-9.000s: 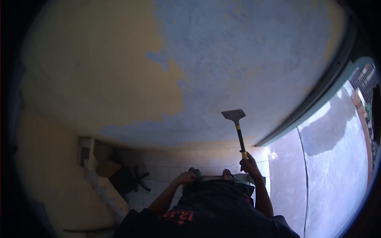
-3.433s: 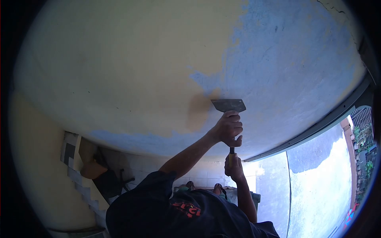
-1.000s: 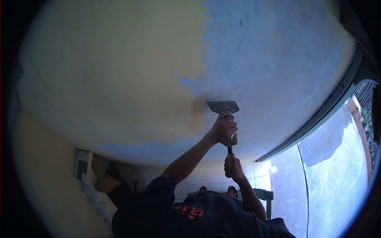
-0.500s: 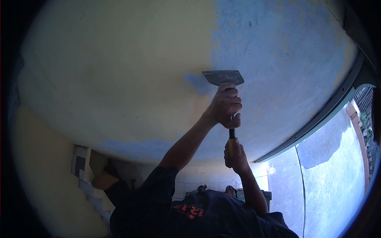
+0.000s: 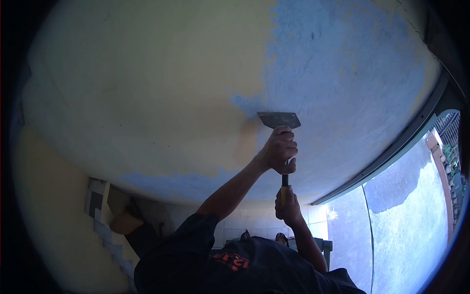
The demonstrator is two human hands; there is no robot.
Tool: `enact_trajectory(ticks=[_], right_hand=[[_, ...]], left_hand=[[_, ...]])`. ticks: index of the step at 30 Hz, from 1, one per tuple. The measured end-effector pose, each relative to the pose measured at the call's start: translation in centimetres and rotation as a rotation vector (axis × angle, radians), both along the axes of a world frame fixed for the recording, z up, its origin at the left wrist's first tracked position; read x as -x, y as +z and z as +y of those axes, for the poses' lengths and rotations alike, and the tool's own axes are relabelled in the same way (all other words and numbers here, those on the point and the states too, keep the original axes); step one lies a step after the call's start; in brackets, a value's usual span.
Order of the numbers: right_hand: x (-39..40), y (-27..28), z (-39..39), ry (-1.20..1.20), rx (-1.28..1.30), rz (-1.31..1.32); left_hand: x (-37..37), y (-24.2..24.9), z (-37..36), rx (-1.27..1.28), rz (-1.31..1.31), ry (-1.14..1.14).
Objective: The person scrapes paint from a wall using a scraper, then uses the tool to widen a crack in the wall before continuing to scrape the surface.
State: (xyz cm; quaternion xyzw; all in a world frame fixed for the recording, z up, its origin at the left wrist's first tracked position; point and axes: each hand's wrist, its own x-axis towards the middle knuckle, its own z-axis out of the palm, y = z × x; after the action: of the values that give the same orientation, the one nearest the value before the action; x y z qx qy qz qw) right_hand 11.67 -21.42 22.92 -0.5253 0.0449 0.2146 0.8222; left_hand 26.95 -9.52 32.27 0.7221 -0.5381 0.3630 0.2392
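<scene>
White tiled floor (image 5: 254,220) at bottom, partly hidden behind the person's dark shirt. Grey concrete ground (image 5: 391,230) adjoins it to the right, half sunlit, half shaded. On the tiles: pale stepped stair block (image 5: 105,230) at left, brown rounded object (image 5: 125,221) just beside it, dark blurred item (image 5: 147,237) near that; green-grey stand (image 5: 320,245) under the person's feet

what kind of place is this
Probably a house porch or carport under repainting: a yellow ceiling scraped back to blue, a scraper held against it in both hands, a tiled floor and a sunlit concrete driveway outside.
</scene>
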Motion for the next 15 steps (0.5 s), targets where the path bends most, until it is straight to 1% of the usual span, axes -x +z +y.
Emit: enact_trajectory(ticks=[2,3,6,7,9,11,12,13,15], right_hand=[[-1.0,1.4,0.1,-0.057,0.132,-0.048],[-1.7,0.7,-0.2,-0.023,0.107,-0.149],[-2.0,3.9,-0.1,-0.013,0.085,-0.154],[-1.9,4.7,-0.1,-0.005,0.037,-0.156],[-1.3,4.7,0.1,0.005,-0.013,-0.165],[0.0,2.8,-0.6,-0.035,0.063,-0.177],[0.7,1.2,-1.1,-0.007,-0.002,-0.135],[1.3,0.7,-1.1,0.008,-0.029,-0.101],[1.8,0.4,-0.8,-0.033,-0.011,0.000]], left_hand=[[-0.6,1.5,0.0,-0.005,-0.037,0.004],[-0.7,2.1,0.1,-0.005,-0.063,0.012],[-1.6,5.4,0.0,0.016,-0.121,-0.011],[-1.3,5.8,0.2,0.035,-0.153,-0.033],[-0.2,5.8,0.1,0.027,-0.132,-0.051],[0.8,5.3,-0.4,0.029,-0.139,-0.074],[1.8,4.0,-0.6,0.006,-0.086,-0.075],[2.1,2.7,-0.9,-0.017,-0.026,-0.076],[1.6,0.7,-1.3,0.030,-0.011,-0.071]])
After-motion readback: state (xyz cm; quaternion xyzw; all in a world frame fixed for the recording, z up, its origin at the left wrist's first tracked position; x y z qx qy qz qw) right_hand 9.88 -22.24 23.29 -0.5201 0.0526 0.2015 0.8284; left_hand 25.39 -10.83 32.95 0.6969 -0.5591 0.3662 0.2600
